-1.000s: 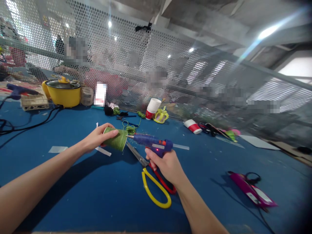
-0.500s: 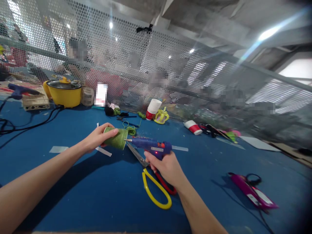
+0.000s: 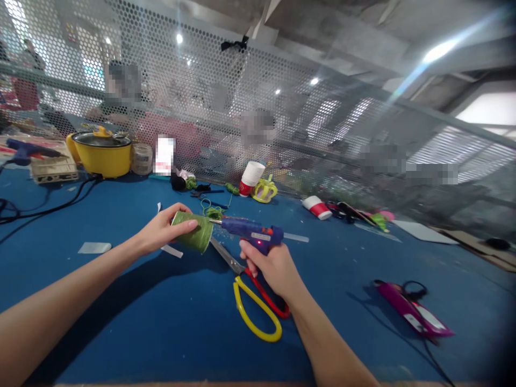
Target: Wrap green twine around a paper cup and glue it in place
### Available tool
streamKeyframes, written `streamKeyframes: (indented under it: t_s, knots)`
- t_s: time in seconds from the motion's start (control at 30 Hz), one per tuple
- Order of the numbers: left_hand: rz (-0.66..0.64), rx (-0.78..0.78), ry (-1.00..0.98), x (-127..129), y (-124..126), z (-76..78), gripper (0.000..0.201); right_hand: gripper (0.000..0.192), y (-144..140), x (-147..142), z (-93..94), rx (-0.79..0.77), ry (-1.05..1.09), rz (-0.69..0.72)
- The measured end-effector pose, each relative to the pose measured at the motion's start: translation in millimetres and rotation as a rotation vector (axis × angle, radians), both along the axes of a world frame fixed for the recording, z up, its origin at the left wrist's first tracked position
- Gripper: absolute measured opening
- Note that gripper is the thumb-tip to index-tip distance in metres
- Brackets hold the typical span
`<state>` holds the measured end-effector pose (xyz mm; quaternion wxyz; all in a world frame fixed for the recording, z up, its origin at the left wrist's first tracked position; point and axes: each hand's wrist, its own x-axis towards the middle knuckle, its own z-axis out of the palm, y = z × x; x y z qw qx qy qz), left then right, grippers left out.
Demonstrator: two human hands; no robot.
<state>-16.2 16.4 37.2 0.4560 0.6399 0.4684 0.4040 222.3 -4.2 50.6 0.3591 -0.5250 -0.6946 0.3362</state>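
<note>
A: Listing from the left, we note a blue glue gun [image 3: 24,152] lying on a woven tray [image 3: 54,168] at the far edge of the blue counter [image 3: 161,322], black cables [image 3: 48,201] trailing beside it. Next, a yellow pot [image 3: 102,155] with a dark lid, then a pale roll [image 3: 142,158] just beside it.

B: We enter a white strip [image 3: 94,248] lying flat on the counter, near our left forearm. Then our left hand [image 3: 161,231]: fingers curled around a green cup [image 3: 193,232] wrapped in green cord, held on its side above the counter, thumb on top near one end.

A: Agreed. Behind the cup we log a loose green cord [image 3: 215,212] on the counter. Touching the cup's right end is the metal tip of a blue glue gun [image 3: 252,232], a red light lit on its body.

B: Our right hand [image 3: 274,269] is closed around that gun's grip. Whether a finger presses the trigger, we cannot tell.

A: Under the gun and the right hand lie scissors [image 3: 253,306], one yellow handle and one red, blades pointing toward the cup.

B: Further back: a white and red cup stack [image 3: 250,180] upright, a yellow-green basket shape [image 3: 265,191] just beside it, then a red and white cup [image 3: 318,207] on its side.

A: Right of that, dark and pink odds [image 3: 363,216], too blurred to itemise. Last, a magenta tool [image 3: 411,312] with a black cord, well apart from the hands. A perforated metal screen [image 3: 242,97] closes off the counter's far side.
</note>
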Motion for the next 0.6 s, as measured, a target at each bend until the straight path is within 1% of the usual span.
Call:
streamKeyframes:
  t_s: [0.13,0.23,0.4,0.6]
  knots:
    - [0.01,0.011,-0.016,-0.5,0.0,0.0,0.038,0.038,-3.8,-1.7,1.6,0.011,0.03,-0.011]
    - [0.022,-0.007,-0.033,-1.3,0.1,0.0,0.037,0.037,-8.1,-3.1,5.0,0.03,0.037,0.007]
    - [0.025,-0.019,-0.052,-2.0,0.3,-0.3,0.038,0.037,-7.8,-0.4,6.7,-0.013,0.018,0.053]
    - [0.001,0.04,-0.034,-2.0,0.3,-0.1,0.038,0.038,-6.0,0.2,5.2,-0.02,0.054,0.011]
